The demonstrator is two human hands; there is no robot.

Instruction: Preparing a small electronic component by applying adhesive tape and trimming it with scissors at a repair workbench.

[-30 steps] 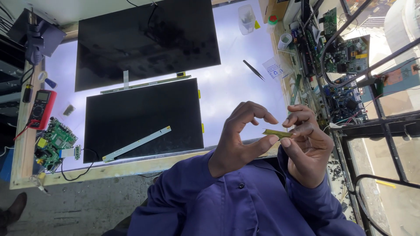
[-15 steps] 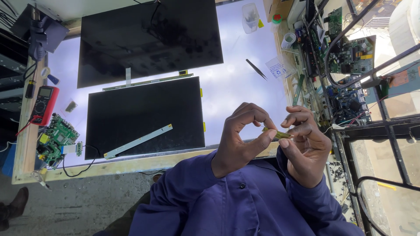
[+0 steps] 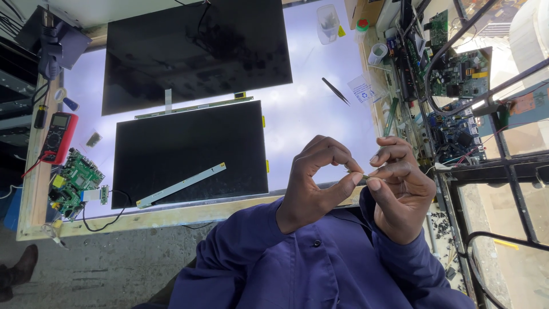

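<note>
— What are the two hands doing?

— They are raised together in front of the blue work shirt, over the near edge of the bench. The left hand and the right hand meet at the fingertips, both pinched on a small slim part. Only a sliver of it shows between thumb and forefinger, so I cannot tell what kind of part it is.

— And what lies on the bench?

— Its top is a lit white surface. A large dark screen panel lies toward the far edge, and a smaller dark panel sits nearer, with a narrow pale strip lying slantwise on it. Between the two panels runs a thin board strip.

— Anything at the left edge?

— A red multimeter, and just nearer than it a green circuit board with a black cable trailing toward the near edge.

— And the right side?

— Black tweezers lie on the lit top, well apart from the hands. Beyond the right edge, more circuit boards and wires crowd a rack, and a small white cup stands near the far right corner.
</note>
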